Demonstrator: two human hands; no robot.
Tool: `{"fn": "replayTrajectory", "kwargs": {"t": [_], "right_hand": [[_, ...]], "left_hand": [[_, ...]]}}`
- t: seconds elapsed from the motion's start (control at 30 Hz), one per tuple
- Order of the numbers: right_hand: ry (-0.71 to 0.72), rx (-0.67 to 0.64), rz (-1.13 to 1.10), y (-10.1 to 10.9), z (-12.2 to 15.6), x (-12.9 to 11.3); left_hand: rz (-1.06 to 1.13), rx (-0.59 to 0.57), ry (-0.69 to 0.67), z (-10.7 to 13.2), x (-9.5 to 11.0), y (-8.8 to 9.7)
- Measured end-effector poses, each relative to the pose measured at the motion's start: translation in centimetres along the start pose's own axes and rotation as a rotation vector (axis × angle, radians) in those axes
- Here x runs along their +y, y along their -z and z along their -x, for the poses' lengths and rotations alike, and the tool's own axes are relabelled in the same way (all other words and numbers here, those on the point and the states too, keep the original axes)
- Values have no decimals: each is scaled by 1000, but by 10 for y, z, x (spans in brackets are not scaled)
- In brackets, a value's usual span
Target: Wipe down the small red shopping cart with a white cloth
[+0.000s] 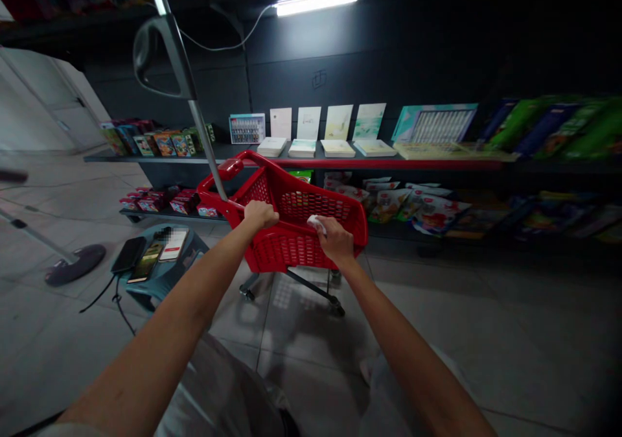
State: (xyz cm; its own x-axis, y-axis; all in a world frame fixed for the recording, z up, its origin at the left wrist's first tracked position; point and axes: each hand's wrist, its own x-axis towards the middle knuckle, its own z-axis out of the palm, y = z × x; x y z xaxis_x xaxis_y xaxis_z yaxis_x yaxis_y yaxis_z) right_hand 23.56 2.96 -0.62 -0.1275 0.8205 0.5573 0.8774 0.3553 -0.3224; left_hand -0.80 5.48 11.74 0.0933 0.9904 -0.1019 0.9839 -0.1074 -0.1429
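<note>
A red plastic shopping basket on wheels (pixel 301 233) stands on the tiled floor in front of me, its long metal pull handle (pixel 168 54) rising up to the left. My left hand (pixel 260 215) is closed over the basket's near rim. My right hand (pixel 335 239) is closed on a small white cloth (pixel 315 222) and presses it against the rim further right.
Dark shelves (pixel 369 163) behind the basket carry notebooks, paint sets and packets. A low blue stool (pixel 168 265) at left holds three phones with a cable trailing down. A fan base (pixel 72 265) stands at far left. Open tiled floor lies to the right.
</note>
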Motion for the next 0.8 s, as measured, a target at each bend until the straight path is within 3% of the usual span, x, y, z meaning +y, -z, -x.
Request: {"fn": "replayTrajectory", "kwargs": {"t": [0.43, 0.8], "right_hand": [[-95, -175, 34, 16, -6, -2], [-129, -134, 14, 23, 0, -10]], "left_hand": [[-51, 58, 40, 2, 6, 0], [-10, 50, 44, 6, 9, -5]]}}
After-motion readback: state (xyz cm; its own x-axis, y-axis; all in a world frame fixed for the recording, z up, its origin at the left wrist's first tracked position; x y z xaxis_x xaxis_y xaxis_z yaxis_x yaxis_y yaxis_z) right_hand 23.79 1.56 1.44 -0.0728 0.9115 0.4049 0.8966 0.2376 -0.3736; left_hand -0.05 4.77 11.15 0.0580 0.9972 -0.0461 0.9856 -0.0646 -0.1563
